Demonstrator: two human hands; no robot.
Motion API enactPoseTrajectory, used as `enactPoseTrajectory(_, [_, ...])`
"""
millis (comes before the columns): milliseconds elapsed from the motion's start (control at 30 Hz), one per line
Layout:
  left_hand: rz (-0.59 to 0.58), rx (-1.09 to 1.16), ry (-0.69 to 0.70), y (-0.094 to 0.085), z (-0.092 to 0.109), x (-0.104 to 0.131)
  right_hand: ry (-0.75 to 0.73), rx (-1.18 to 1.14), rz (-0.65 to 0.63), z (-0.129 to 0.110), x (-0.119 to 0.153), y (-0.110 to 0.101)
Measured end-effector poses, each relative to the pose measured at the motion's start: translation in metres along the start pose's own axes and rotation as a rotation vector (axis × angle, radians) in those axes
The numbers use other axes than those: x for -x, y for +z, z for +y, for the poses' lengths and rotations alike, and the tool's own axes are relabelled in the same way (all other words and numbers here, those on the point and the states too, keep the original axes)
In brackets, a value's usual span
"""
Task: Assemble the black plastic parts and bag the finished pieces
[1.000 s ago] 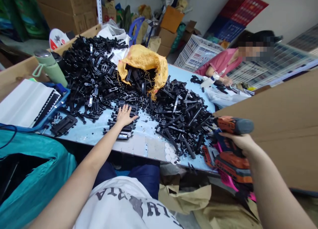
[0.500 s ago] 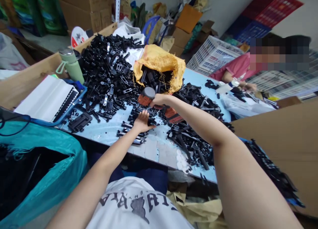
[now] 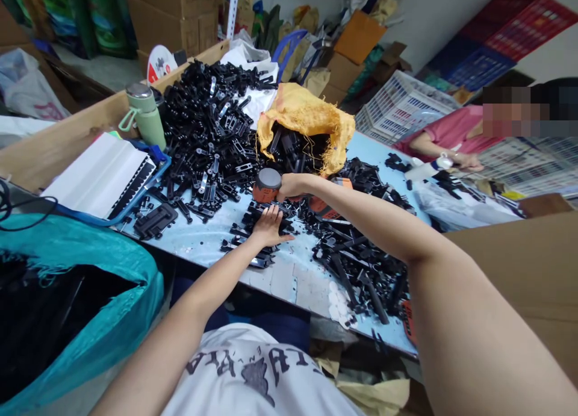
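My right hand [image 3: 291,187] is wrapped round an orange and dark grey power tool [image 3: 267,185], whose round end points left above a row of black parts [image 3: 246,230]. Just below the tool, my left hand [image 3: 270,226] lies on that row with its fingers spread, the thumb pointing right. Silver pieces show among the parts under and left of it. Loose black parts [image 3: 347,265] and small screws lie right of my hands. Behind the tool, a yellow woven sack [image 3: 307,112] lies open with black parts inside.
A large heap of black parts [image 3: 203,127] covers the back left of the table. Nearby stand a green bottle [image 3: 149,118] and a blue tray [image 3: 106,221] with papers. A teal sack [image 3: 144,277] is at lower left. Across the table, a person in pink [image 3: 456,130] handles items.
The view has shifted, so the table appears further right. My right hand and the tool sit slightly closer above the left hand. The other person's hands have moved.
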State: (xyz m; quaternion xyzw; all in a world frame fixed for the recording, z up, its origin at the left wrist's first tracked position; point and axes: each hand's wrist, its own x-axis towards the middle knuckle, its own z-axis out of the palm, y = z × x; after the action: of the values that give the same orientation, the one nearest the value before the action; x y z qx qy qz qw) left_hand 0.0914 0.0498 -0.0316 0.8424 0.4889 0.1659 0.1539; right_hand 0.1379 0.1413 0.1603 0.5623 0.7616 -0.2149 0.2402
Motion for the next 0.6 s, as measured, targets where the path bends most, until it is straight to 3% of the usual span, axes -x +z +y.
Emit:
enactPoseTrajectory(167, [0.003,0.029,-0.009,-0.004,0.001,-0.002,-0.08,0.089,-0.155,-0.008,0.005,0.011])
enactPoseTrajectory(267, [-0.027,0.035,-0.018,-0.009,0.006,0.004,-0.09,0.193,-0.119,-0.014,0.008,0.018])
enactPoseTrajectory(433, [-0.157,0.085,-0.072,-0.016,0.017,0.048,-0.147,0.193,-0.03,-0.022,0.024,0.026])
enactPoseTrajectory(600, [-0.074,0.068,-0.058,-0.017,0.015,0.084,-0.151,0.144,-0.119,-0.026,0.027,0.036])
